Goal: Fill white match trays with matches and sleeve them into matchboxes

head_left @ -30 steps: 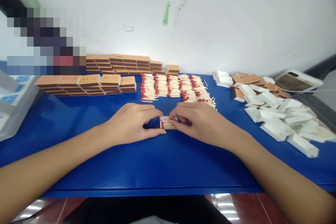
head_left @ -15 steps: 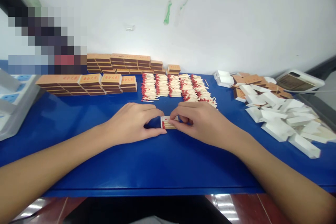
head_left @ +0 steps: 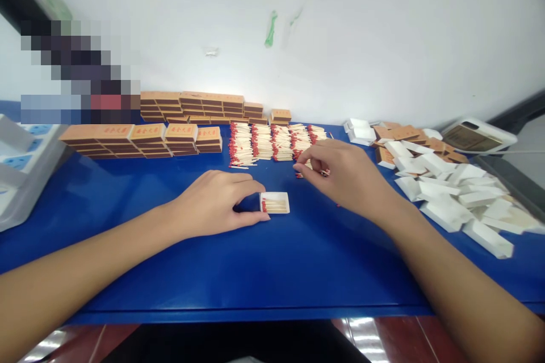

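A small white matchbox tray [head_left: 275, 203] with red-tipped matches in it lies on the blue table [head_left: 179, 272]. My left hand [head_left: 217, 201] rests beside it, thumb and forefinger pinching the tray's left end. My right hand [head_left: 340, 173] is farther back, fingers curled over the near edge of the rows of loose matches [head_left: 272, 140]; whether it holds any matches is hidden.
Stacks of closed orange matchboxes [head_left: 149, 139] line the back left, more behind [head_left: 200, 105]. A heap of empty white trays [head_left: 460, 193] and some orange sleeves [head_left: 404, 133] lie at the right. A white power strip [head_left: 21, 164] is at the left, a phone-like box [head_left: 479, 136] far right.
My right hand has left the tray and moved back and right to the pile of loose matches. My left hand stays on the tray's end.
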`<state>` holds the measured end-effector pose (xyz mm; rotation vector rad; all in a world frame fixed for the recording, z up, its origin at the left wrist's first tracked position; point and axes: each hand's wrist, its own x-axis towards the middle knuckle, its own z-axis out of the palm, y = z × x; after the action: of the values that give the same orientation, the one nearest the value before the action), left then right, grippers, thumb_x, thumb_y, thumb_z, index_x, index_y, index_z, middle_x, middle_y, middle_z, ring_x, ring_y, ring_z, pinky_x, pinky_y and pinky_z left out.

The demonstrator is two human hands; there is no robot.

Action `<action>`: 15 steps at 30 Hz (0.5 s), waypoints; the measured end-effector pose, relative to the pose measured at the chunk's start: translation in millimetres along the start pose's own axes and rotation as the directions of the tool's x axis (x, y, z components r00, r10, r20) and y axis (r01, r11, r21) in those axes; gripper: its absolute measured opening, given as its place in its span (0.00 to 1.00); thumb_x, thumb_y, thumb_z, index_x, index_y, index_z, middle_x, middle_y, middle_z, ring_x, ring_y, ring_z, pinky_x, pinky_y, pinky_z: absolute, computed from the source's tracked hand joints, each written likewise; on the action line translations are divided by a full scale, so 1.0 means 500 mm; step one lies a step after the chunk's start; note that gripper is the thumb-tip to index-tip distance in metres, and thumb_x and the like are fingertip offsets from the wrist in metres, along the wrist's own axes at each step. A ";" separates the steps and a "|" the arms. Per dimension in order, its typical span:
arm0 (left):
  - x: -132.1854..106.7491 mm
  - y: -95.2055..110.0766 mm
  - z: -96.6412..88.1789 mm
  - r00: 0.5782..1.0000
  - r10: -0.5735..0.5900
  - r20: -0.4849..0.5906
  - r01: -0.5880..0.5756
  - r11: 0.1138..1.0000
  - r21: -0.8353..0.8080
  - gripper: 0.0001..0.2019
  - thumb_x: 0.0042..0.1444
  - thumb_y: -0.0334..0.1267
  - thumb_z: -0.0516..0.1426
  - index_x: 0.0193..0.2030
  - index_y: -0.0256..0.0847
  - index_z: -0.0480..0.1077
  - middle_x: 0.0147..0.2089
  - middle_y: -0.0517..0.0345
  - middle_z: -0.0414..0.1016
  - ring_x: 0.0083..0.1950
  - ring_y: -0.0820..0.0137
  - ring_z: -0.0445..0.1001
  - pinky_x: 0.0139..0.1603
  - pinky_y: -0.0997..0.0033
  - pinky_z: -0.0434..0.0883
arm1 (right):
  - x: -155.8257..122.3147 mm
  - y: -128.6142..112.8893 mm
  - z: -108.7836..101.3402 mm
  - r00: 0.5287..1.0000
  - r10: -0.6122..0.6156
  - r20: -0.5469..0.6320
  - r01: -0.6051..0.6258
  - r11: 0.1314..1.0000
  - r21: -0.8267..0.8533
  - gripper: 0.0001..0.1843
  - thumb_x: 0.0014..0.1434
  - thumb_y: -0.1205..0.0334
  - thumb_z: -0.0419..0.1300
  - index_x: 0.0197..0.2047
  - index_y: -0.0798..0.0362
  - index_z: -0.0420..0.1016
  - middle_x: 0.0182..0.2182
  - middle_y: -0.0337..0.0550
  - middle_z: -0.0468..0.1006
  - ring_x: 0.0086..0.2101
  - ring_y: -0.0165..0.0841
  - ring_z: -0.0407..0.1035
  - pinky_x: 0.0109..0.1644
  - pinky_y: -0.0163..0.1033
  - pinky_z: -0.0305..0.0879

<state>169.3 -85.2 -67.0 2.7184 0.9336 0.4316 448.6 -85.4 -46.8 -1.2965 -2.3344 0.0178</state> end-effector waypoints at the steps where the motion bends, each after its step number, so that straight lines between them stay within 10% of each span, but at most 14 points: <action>1: 0.000 0.000 0.000 1.000 0.002 0.012 -0.002 1.000 -0.001 0.16 0.67 0.51 0.63 0.54 0.44 0.80 0.35 0.63 0.78 0.32 0.73 0.75 0.33 0.71 0.63 | 0.002 0.011 -0.004 1.000 0.005 0.018 -0.005 1.000 -0.023 0.07 0.68 0.64 0.62 0.36 0.52 0.78 0.29 0.42 0.77 0.33 0.36 0.69 0.37 0.40 0.60; 15: -0.003 -0.003 -0.002 0.998 0.042 0.036 -0.043 0.998 0.037 0.17 0.68 0.52 0.61 0.54 0.42 0.79 0.39 0.61 0.81 0.35 0.71 0.77 0.35 0.69 0.64 | 0.011 0.036 -0.025 0.919 0.101 0.381 -0.115 0.993 0.014 0.08 0.68 0.63 0.61 0.37 0.53 0.81 0.30 0.42 0.81 0.31 0.35 0.72 0.37 0.40 0.63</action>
<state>167.2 -85.1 -67.0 2.7746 0.8851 0.3763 465.6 -73.8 -37.9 -1.5134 -2.5588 0.3786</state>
